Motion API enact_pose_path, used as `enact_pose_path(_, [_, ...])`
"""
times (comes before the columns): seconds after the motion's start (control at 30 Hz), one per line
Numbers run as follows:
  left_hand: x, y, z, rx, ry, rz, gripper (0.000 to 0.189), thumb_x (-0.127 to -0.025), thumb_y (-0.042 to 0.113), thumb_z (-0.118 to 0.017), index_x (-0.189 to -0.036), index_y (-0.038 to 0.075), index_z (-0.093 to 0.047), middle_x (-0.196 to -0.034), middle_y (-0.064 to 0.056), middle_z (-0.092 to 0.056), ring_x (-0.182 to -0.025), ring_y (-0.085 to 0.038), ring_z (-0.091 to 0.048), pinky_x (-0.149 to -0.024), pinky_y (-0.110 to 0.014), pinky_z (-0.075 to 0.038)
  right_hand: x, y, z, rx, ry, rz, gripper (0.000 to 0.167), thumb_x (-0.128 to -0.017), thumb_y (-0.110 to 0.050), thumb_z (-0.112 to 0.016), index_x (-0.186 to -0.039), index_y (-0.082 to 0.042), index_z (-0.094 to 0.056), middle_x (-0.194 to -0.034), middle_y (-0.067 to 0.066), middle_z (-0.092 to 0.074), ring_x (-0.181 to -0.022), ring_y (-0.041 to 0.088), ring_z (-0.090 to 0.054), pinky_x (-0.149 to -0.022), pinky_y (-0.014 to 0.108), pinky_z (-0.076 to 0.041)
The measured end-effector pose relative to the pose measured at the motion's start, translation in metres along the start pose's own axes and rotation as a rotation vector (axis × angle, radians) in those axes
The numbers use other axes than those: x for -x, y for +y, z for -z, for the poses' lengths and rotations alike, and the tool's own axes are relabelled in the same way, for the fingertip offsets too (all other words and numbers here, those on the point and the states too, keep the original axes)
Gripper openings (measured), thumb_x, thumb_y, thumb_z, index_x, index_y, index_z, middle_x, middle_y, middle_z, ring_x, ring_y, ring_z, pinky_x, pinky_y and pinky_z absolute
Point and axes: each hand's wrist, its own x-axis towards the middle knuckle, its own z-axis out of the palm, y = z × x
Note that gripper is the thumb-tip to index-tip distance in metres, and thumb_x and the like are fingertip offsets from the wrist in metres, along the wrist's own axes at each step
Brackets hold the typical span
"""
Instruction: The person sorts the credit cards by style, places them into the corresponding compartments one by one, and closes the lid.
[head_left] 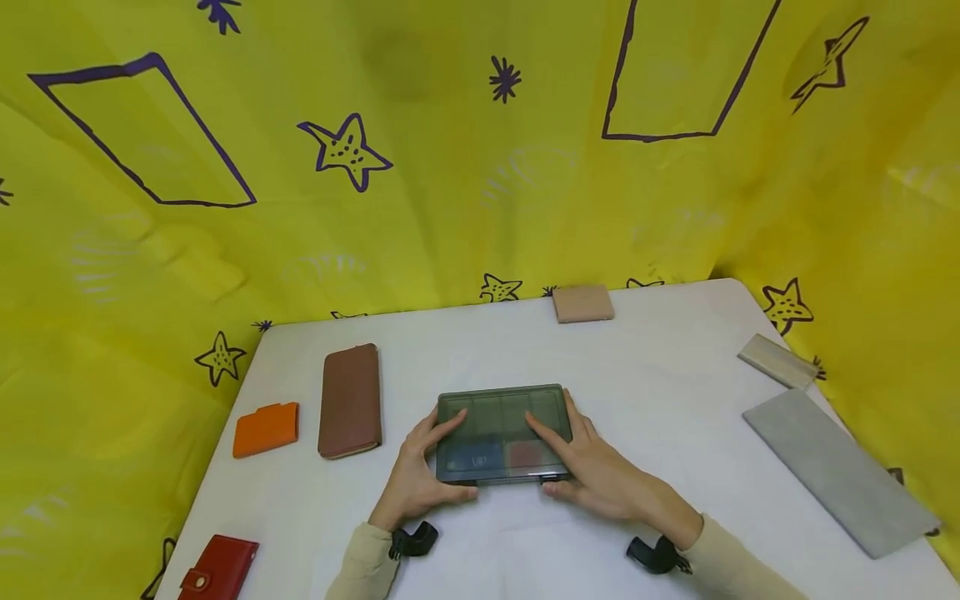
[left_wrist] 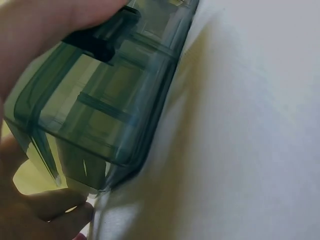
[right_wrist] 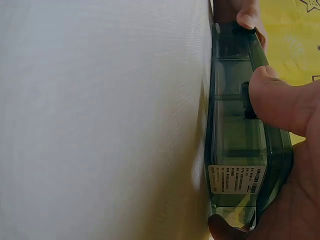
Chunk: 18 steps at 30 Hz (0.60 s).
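Observation:
A translucent green plastic compartment box [head_left: 498,429] sits low at the middle of the white table, lid down. Blue and reddish contents show through its front compartments. My left hand [head_left: 422,475] grips its left end, one finger laid over the lid and the thumb at the front by a dark latch [left_wrist: 107,37]. At the opposite end my right hand [head_left: 603,475] holds it likewise, with a finger on the lid. In the right wrist view, the right thumb presses at the other latch [right_wrist: 247,100], and a white printed label [right_wrist: 236,179] shows on the front wall.
Left of the box lie a brown long wallet [head_left: 350,402], an orange card holder [head_left: 266,430] and a red wallet with a snap [head_left: 219,568]. A beige wallet [head_left: 583,304] lies at the back edge. Along the right edge are a grey flat pouch [head_left: 836,471] and a smaller pale case [head_left: 778,361].

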Motion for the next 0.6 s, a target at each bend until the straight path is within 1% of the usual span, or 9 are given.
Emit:
enact_pose_path(0.1, [0.002, 0.002, 0.001, 0.005, -0.019, 0.028, 0.103, -0.062, 0.041, -0.104, -0.154, 0.039, -0.057, -0.172, -0.021, -0.028, -0.158, -0.05, -0.026, -0.116, -0.076, -0.035, 0.001, 0.0, -0.002, -0.011, 0.001, 0.006, 0.09, -0.102, -0.046, -0.07, -0.172, -0.034, -0.015, -0.173, 0.029, 0.021, -0.159, 0.056, -0.013, -0.112, 0.071, -0.042])
enact_pose_path(0.17, [0.003, 0.003, 0.003, 0.008, -0.037, 0.035, 0.103, -0.065, 0.041, -0.103, -0.155, 0.04, -0.055, -0.174, -0.02, -0.026, -0.16, -0.049, -0.022, -0.117, -0.076, -0.033, 0.001, 0.0, -0.001, -0.014, 0.0, 0.015, 0.089, -0.102, -0.049, -0.069, -0.172, -0.033, -0.016, -0.173, 0.03, 0.021, -0.157, 0.058, -0.014, -0.111, 0.073, -0.043])
enact_pose_path(0.23, [0.003, 0.004, 0.004, 0.002, -0.071, 0.033, 0.104, -0.068, 0.041, -0.101, -0.158, 0.039, -0.05, -0.175, -0.02, -0.021, -0.161, -0.048, -0.018, -0.117, -0.077, -0.031, 0.001, 0.0, 0.001, -0.018, -0.003, 0.021, 0.09, -0.101, -0.052, -0.069, -0.172, -0.033, -0.017, -0.173, 0.03, 0.02, -0.157, 0.058, -0.015, -0.111, 0.073, -0.043])
enact_pose_path(0.33, [0.005, 0.005, 0.006, 0.003, -0.138, 0.013, 0.109, -0.073, 0.039, -0.099, -0.165, 0.037, -0.039, -0.178, -0.019, -0.008, -0.163, -0.048, -0.008, -0.117, -0.08, -0.027, 0.003, 0.004, 0.005, -0.038, -0.016, 0.026, 0.096, -0.097, -0.057, -0.072, -0.172, -0.034, -0.015, -0.174, 0.028, 0.018, -0.158, 0.057, -0.015, -0.113, 0.072, -0.041])
enact_pose_path(0.4, [0.005, 0.007, 0.009, 0.008, -0.156, -0.001, 0.117, -0.075, 0.038, -0.098, -0.169, 0.033, -0.029, -0.178, -0.02, 0.002, -0.163, -0.048, -0.002, -0.117, -0.082, -0.025, 0.005, 0.008, 0.014, -0.06, -0.018, 0.029, 0.102, -0.096, -0.058, -0.073, -0.172, -0.034, -0.011, -0.174, 0.028, 0.017, -0.158, 0.057, -0.015, -0.113, 0.073, -0.041])
enact_pose_path(0.47, [0.005, 0.01, 0.018, 0.011, -0.125, -0.018, 0.123, -0.077, 0.035, -0.098, -0.172, 0.03, -0.02, -0.179, -0.018, 0.008, -0.163, -0.048, 0.003, -0.116, -0.085, -0.021, 0.008, 0.013, 0.029, -0.059, 0.017, 0.018, 0.104, -0.097, -0.056, -0.073, -0.173, -0.031, -0.007, -0.175, 0.028, 0.015, -0.158, 0.058, -0.017, -0.113, 0.076, -0.039])
enact_pose_path(0.5, [0.005, 0.013, 0.026, 0.0, -0.088, -0.031, 0.124, -0.078, 0.034, -0.097, -0.172, 0.029, -0.016, -0.179, -0.018, 0.009, -0.163, -0.048, 0.003, -0.116, -0.085, -0.02, 0.009, 0.017, 0.04, -0.041, 0.047, 0.007, 0.103, -0.098, -0.054, -0.072, -0.173, -0.028, -0.006, -0.174, 0.029, 0.014, -0.157, 0.059, -0.016, -0.113, 0.077, -0.036])
enact_pose_path(0.53, [0.003, 0.015, 0.035, -0.018, -0.039, -0.044, 0.124, -0.079, 0.033, -0.095, -0.173, 0.028, -0.013, -0.179, -0.017, 0.009, -0.164, -0.048, 0.003, -0.115, -0.086, -0.018, 0.012, 0.021, 0.053, -0.006, 0.084, -0.013, 0.102, -0.1, -0.053, -0.07, -0.173, -0.026, -0.004, -0.174, 0.029, 0.015, -0.156, 0.061, -0.016, -0.114, 0.078, -0.034])
enact_pose_path(0.6, [0.001, 0.021, 0.061, -0.079, 0.069, -0.064, 0.119, -0.084, 0.031, -0.091, -0.173, 0.027, -0.012, -0.179, -0.014, 0.011, -0.164, -0.047, 0.005, -0.114, -0.088, -0.014, 0.017, 0.033, 0.084, 0.115, 0.168, -0.057, 0.098, -0.104, -0.051, -0.065, -0.173, -0.021, -0.002, -0.174, 0.028, 0.016, -0.156, 0.062, -0.014, -0.116, 0.079, -0.028])
